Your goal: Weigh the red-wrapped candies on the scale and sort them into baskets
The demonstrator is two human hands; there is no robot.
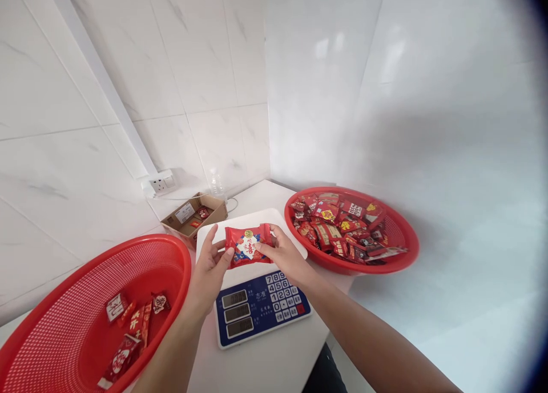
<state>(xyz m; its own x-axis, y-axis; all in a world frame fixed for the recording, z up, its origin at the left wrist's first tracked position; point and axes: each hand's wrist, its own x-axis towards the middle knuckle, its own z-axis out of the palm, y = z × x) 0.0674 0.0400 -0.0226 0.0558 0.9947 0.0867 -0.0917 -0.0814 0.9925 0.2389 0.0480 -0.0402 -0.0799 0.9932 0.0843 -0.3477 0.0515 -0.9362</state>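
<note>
Red packet (246,250) spans left grip (209,268) and right grip (289,257) above scale (262,308).

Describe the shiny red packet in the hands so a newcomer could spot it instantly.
Find the white scale with a blue keypad panel, between two red plastic mesh baskets. Over its white pan, the left hand and right hand hold a shiny red rectangular packet by its ends. Unlike the red packets in the baskets, it's held up, showing a white, blue-edged patch.
</note>
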